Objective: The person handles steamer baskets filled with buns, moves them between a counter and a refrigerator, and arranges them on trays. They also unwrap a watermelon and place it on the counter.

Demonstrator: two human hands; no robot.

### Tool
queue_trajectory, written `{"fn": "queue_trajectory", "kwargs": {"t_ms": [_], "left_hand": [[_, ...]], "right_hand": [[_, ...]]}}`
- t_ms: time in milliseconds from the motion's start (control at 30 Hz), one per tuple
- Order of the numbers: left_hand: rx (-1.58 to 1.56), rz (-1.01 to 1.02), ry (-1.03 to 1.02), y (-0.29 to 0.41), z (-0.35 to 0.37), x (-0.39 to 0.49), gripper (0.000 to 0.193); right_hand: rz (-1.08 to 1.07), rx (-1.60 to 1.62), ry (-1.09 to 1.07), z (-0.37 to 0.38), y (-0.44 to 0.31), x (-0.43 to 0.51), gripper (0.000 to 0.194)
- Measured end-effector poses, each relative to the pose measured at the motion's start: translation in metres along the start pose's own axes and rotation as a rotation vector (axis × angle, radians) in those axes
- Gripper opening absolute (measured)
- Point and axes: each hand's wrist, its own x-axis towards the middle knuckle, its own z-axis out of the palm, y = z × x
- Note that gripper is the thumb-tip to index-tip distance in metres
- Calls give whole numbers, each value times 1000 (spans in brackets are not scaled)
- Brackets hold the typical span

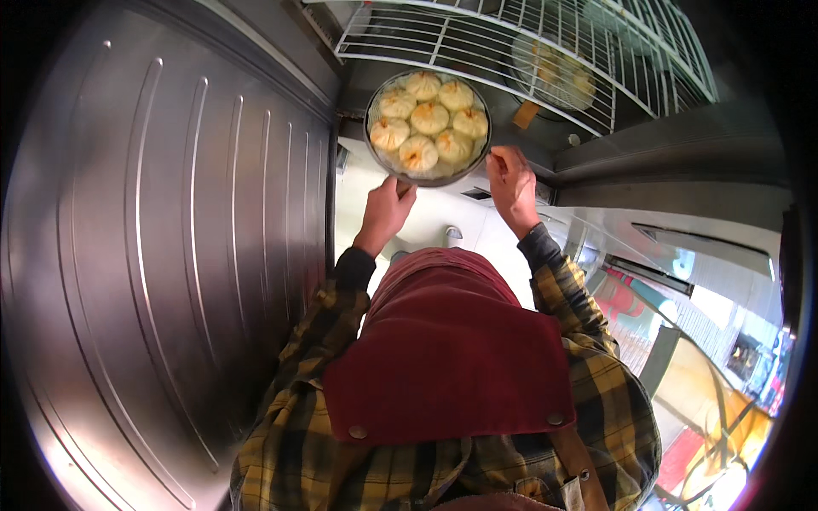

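A round dark-rimmed pan (391, 164) of pleated buns (429, 118) is held in front of the open refrigerator compartment. The several pale buns sit close together on a mesh-like liner, some with orange stains at their tops. My left hand (386, 214) grips the pan's short brown handle at its near edge. At the right side of the rim, my right hand (513, 182) has its fingers curled against the pan; the fingertips are partly hidden.
White wire shelves (441, 45) extend above and behind the pan. Through the wires shows a second round pan of buns (556, 73), with a brown handle (526, 115). A ribbed metal door (211, 211) stands at the left. Pale floor (415, 220) lies below.
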Motion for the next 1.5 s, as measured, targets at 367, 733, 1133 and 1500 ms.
{"fn": "queue_trajectory", "kwargs": {"t_ms": [367, 733, 1133, 1500], "left_hand": [[206, -108, -209, -25, -53, -123, 29], [25, 374, -539, -97, -166, -311, 27], [-186, 85, -396, -241, -168, -604, 34], [-109, -365, 431, -254, -370, -818, 27]], "right_hand": [[62, 25, -178, -21, 56, -80, 7], [-72, 101, 26, -28, -160, -279, 8], [-310, 48, -438, 69, -330, -428, 4], [-570, 333, -769, 226, -569, -514, 23]]}}
